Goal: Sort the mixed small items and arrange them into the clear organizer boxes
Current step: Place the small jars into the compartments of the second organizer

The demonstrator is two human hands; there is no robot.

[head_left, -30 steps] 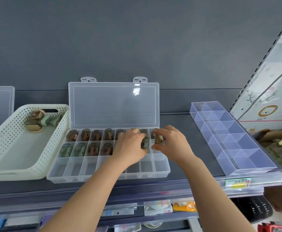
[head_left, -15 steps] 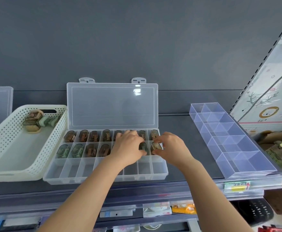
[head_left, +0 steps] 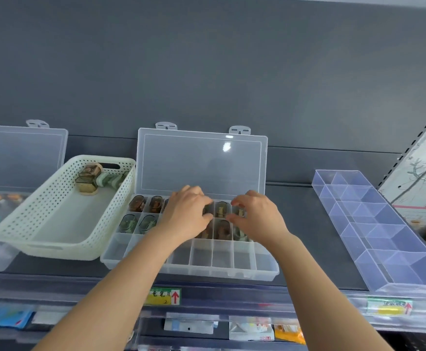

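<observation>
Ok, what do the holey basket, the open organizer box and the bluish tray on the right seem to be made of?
Basket: cream plastic, matte, likely moulded, judging by its even holes and rounded rim. Organizer box: clear, slightly frosted plastic; contents show through, and its lid glints. Divided tray: glossy blue-tinted clear plastic; the shelf shows through.

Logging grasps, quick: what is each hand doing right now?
Left hand: curled over the organizer box; grip cannot be told.
Right hand: curled over it too; cannot be told.
</observation>
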